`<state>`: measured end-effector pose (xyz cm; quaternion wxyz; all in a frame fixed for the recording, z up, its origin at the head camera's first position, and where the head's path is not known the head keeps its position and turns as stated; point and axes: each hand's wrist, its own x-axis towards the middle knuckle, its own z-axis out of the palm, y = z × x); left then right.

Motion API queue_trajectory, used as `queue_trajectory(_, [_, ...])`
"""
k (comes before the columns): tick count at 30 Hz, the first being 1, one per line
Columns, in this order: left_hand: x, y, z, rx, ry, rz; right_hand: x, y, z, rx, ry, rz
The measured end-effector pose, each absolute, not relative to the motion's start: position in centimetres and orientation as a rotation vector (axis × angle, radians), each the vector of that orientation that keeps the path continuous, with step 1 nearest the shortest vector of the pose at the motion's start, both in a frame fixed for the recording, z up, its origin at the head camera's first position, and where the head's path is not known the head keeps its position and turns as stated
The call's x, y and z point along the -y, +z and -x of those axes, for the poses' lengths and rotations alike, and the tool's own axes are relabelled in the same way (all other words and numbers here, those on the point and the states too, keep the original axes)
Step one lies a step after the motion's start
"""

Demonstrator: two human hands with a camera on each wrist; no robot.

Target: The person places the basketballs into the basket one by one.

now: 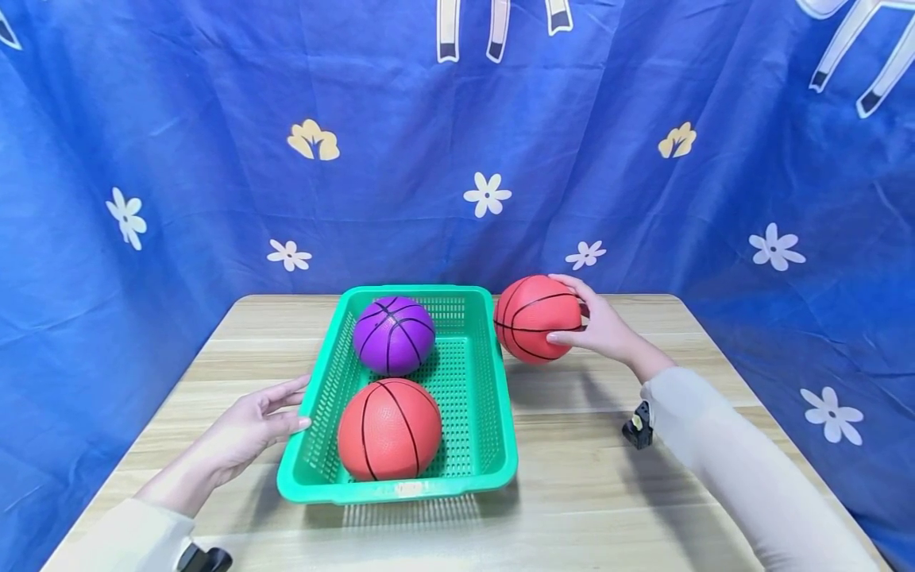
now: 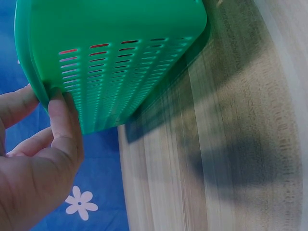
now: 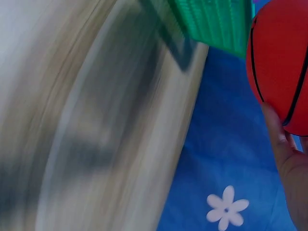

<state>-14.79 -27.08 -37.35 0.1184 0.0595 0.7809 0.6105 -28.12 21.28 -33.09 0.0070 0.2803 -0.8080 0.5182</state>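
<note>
A green perforated plastic basket (image 1: 465, 397) stands on the wooden table. In it, a purple ball (image 1: 394, 336) with black lines lies toward the back, and a red basketball (image 1: 389, 430) lies in front. My left hand (image 1: 246, 429) pinches the basket's left rim, its fingers (image 2: 62, 118) partly tucked under the edge. Just outside the right rim, near the far corner, my right hand (image 1: 596, 330) grips a second red basketball (image 1: 536, 319). The right wrist view shows that ball raised above the tabletop, cut off by the frame edge.
The pale wooden table (image 1: 572, 492) ends at a blue patterned cloth (image 1: 400, 159) hung behind and along the sides. A black wrist device (image 1: 638, 427) sits at the right sleeve, another (image 1: 203, 558) at the left.
</note>
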Motion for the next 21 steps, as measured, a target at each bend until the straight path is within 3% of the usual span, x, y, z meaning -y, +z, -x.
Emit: queue_trajectory(21, [27.1,-37.5,14.7,-2.280,1.797,-0.175,-13.9,-32.6,28.5,2.579,1.642,-1.126])
